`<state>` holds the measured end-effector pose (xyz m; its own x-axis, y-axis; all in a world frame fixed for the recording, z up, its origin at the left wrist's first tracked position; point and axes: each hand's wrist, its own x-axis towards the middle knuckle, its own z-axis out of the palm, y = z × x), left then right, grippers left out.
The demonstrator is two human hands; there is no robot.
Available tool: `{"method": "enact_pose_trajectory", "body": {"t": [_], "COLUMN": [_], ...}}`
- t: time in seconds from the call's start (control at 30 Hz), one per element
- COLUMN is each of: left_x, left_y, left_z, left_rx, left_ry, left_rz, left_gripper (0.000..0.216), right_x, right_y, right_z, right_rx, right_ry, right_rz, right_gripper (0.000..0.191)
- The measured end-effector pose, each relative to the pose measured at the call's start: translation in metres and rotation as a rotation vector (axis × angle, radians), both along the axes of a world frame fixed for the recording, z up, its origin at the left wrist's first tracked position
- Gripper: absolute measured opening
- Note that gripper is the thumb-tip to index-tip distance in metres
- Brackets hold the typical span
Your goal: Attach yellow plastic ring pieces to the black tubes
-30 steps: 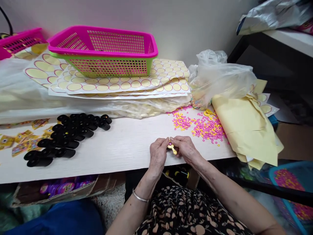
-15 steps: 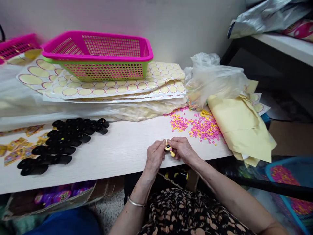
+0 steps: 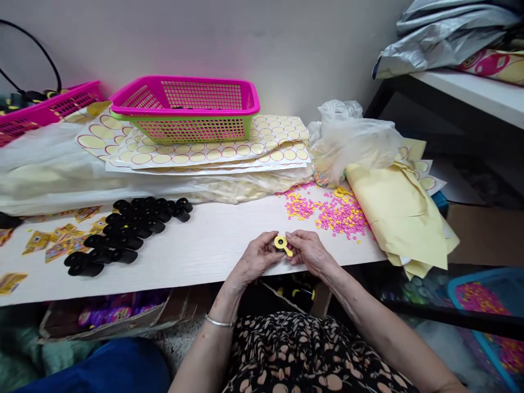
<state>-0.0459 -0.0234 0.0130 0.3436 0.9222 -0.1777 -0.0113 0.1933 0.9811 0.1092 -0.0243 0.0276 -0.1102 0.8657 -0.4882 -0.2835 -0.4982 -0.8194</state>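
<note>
A small yellow ring-shaped piece with a short tab point(image 3: 288, 251) and a black centre is held between my hands above the table's front edge. Something dark shows under the ring's left side. My left hand point(image 3: 258, 255) grips it from the left, thumb and fingers closed at the ring. On the other side, my right hand point(image 3: 310, 252) has its thumb and fingers closed at the ring's right edge and the tab; part of the contact is hidden. Small pink and yellow rings point(image 3: 341, 215) lie loose just beyond my right hand.
Several black cylindrical parts point(image 3: 135, 225) stand in rows on the left, beside yellow printed packets point(image 3: 61, 240). Behind are a pink and green basket point(image 3: 196, 128), sheets with oval stickers point(image 3: 282, 155), a tied plastic bag point(image 3: 356, 134) and folded yellow paper point(image 3: 397, 210). A blue basket point(image 3: 458, 278) sits lower right.
The yellow piece has turned so its ring and tab face up more fully. My left hand has shifted slightly left, its fingers now lower around the piece. The view has swung left.
</note>
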Motion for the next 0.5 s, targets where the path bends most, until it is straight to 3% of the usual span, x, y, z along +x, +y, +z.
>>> {"method": "enact_pose_trajectory", "body": {"t": [0.1,0.33,0.4,0.5], "left_x": [0.004,0.018,0.018,0.017], "left_y": [0.003,0.007,0.008,0.009], "left_z": [-0.002,-0.02,-0.023,-0.022], "left_rx": [0.128,0.268,0.292,0.32], "left_ry": [0.128,0.269,0.289,0.327], "left_rz": [-0.025,0.124,0.142,0.18], "left_gripper": [0.04,0.026,0.026,0.025], "right_x": [0.003,0.01,0.014,0.023], "right_y": [0.002,0.011,0.013,0.015], "right_z": [-0.004,-0.013,-0.017,-0.022], "right_rx": [0.022,0.033,0.1,0.428], "right_ry": [0.015,0.018,-0.115,-0.591], "right_rz": [-0.012,-0.079,-0.082,-0.082], "right_gripper": [0.031,0.023,0.017,0.005]}}
